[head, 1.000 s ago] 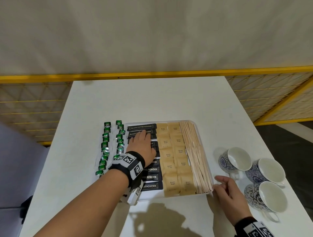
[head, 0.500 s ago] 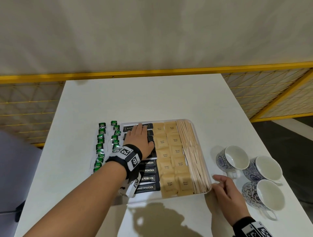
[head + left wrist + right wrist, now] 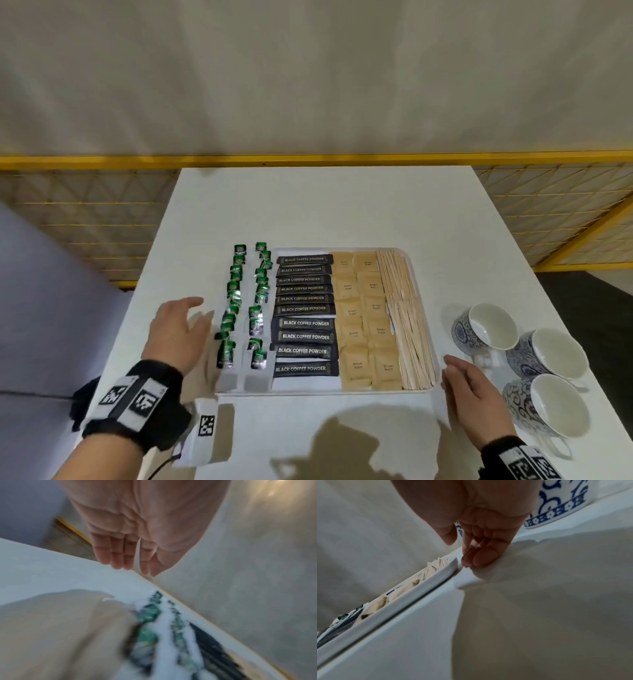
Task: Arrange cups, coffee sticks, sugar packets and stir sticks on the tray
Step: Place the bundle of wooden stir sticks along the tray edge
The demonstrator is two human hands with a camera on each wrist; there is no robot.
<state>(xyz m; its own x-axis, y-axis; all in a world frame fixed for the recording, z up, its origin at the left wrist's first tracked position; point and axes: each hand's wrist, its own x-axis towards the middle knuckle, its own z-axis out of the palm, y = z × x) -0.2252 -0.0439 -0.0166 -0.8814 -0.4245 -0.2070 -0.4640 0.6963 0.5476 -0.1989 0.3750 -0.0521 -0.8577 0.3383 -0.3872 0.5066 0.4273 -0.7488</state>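
Note:
A white tray (image 3: 424, 301) holds a column of black coffee sticks (image 3: 305, 310), two columns of brown sugar packets (image 3: 363, 322) and a row of wooden stir sticks (image 3: 406, 318). Two columns of green packets (image 3: 245, 305) lie just left of the coffee sticks. Three blue-patterned cups (image 3: 486, 329) stand on the table right of the tray. My left hand (image 3: 185, 318) hovers flat and empty left of the green packets, seen blurred in the left wrist view (image 3: 135, 568). My right hand (image 3: 455, 373) rests on the table at the tray's near right corner (image 3: 452, 562), its fingers (image 3: 481, 557) loosely bent and holding nothing.
The white table (image 3: 325, 205) has bare surface behind the tray and in front of it. A yellow rail with mesh (image 3: 308, 161) runs behind the table's far edge. The nearest cup (image 3: 544, 407) stands close beside my right wrist.
My left hand has lifted off the coffee sticks and moved left and nearer, to beside the green packets. My right hand has stayed at the tray's near right corner.

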